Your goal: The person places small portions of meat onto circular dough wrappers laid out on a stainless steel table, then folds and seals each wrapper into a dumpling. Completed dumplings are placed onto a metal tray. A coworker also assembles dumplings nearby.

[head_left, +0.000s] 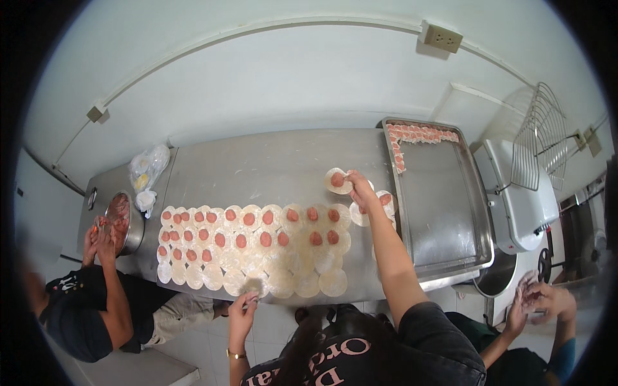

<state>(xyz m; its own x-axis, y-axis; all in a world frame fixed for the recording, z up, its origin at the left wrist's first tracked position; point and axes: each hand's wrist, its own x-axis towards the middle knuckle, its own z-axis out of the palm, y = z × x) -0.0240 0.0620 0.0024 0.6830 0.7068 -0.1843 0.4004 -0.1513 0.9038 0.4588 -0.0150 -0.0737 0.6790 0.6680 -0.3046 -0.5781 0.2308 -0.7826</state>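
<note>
My right hand (360, 187) reaches over the steel table and pinches the edge of a round dough wrapper (330, 185). A ball of pink minced meat (337, 180) sits on that wrapper. Beneath and beside this hand lie a few more wrappers, some topped with meat (385, 199). My left hand (242, 307) is at the table's front edge, fingers curled together close to the nearest row; whatever they hold, if anything, I cannot make out. Several rows of floured wrappers (280, 284) cover the table's front, mostly with meat portions in the far rows and bare ones nearest me.
A large metal tray (444, 212) on the right holds small filled pieces (421, 134) along its far and left sides. At left, a co-worker's hands (100, 238) work beside a metal bowl (135, 225) of meat. Another person's hands (537, 300) are at lower right, near a white machine (515, 206).
</note>
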